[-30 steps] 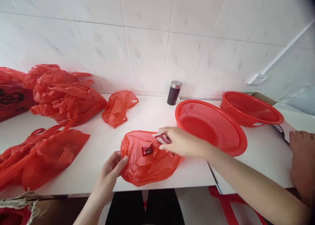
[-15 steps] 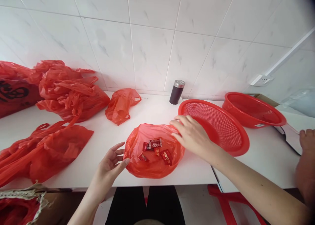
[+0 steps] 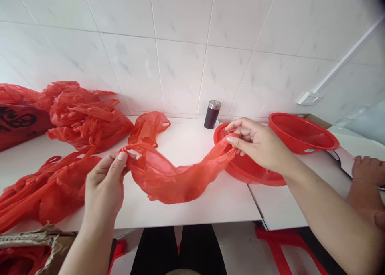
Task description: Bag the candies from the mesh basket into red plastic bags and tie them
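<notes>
A thin red plastic bag (image 3: 177, 182) hangs stretched between my two hands above the white table (image 3: 192, 217). My left hand (image 3: 106, 178) pinches its left end between thumb and fingers. At the other end my right hand (image 3: 255, 142) grips the bag's gathered edge, in front of the near red mesh basket (image 3: 255, 174). The bag sags in the middle, and the small wrapped packets inside it are hidden by the plastic.
Several filled red bags (image 3: 87, 118) crowd the left side, with a crumpled red bag (image 3: 150, 126) beside them. A dark tumbler (image 3: 212, 114) stands by the wall. Another red basket (image 3: 300, 130) and another person's hand (image 3: 368, 170) are at right. An open carton (image 3: 60, 243) sits lower left.
Both hands have taken hold of the bag and drawn its ends apart and up. The open round mouth has closed into a sagging band, and the packets are no longer visible.
</notes>
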`<state>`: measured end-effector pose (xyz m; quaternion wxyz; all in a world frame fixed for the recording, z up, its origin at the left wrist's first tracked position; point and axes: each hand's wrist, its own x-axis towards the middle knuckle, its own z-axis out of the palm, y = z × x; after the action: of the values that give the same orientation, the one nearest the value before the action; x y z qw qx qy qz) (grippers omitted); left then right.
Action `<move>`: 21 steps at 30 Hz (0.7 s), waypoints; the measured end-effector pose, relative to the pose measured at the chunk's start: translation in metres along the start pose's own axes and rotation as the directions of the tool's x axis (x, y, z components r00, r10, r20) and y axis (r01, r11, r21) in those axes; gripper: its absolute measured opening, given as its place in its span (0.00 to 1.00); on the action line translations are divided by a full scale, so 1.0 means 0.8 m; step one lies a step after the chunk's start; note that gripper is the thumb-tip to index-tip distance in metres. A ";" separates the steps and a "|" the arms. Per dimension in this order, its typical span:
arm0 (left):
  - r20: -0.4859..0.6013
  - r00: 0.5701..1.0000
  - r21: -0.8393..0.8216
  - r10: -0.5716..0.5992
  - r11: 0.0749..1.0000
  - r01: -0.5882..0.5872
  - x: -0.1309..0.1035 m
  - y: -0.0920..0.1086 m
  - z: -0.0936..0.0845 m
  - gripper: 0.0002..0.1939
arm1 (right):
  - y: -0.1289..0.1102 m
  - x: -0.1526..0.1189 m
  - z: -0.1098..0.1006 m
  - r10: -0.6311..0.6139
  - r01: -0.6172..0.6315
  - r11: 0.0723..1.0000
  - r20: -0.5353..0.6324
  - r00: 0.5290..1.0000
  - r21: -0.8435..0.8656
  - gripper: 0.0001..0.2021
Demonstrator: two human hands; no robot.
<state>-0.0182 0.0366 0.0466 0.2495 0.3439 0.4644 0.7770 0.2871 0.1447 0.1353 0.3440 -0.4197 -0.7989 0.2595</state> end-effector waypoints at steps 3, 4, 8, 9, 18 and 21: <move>-0.004 0.995 -0.050 0.096 0.994 -0.096 0.006 0.013 0.015 0.07 | -0.012 -0.002 -0.002 -0.030 0.032 0.999 -0.061 0.998 0.040 0.11; -0.001 0.995 -0.064 0.097 0.993 -0.097 0.007 0.015 0.018 0.07 | -0.014 -0.003 -0.003 -0.035 0.037 0.999 -0.055 0.998 0.040 0.10; 0.080 0.994 -0.117 0.076 0.991 -0.066 0.009 0.020 0.031 0.06 | -0.024 -0.001 -0.006 -0.058 0.055 0.996 0.039 0.998 0.064 0.08; 0.117 0.990 -0.141 0.073 0.988 -0.056 0.009 0.023 0.035 0.06 | -0.027 0.000 -0.006 -0.072 0.070 0.994 0.027 0.997 0.081 0.09; 0.758 0.521 0.388 -0.392 0.913 0.124 0.023 0.046 0.089 0.22 | -0.070 0.020 0.039 -0.277 0.237 0.941 0.147 0.949 0.243 0.05; 0.732 0.479 0.507 -0.485 0.857 0.092 0.021 0.041 0.105 0.10 | -0.085 0.022 0.063 -0.404 0.328 0.883 0.187 0.895 0.336 0.06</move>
<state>0.0331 0.0805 0.1088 0.4955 0.6314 0.4860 0.3459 0.2076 0.1183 0.1576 0.3416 -0.1671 -0.8532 0.3569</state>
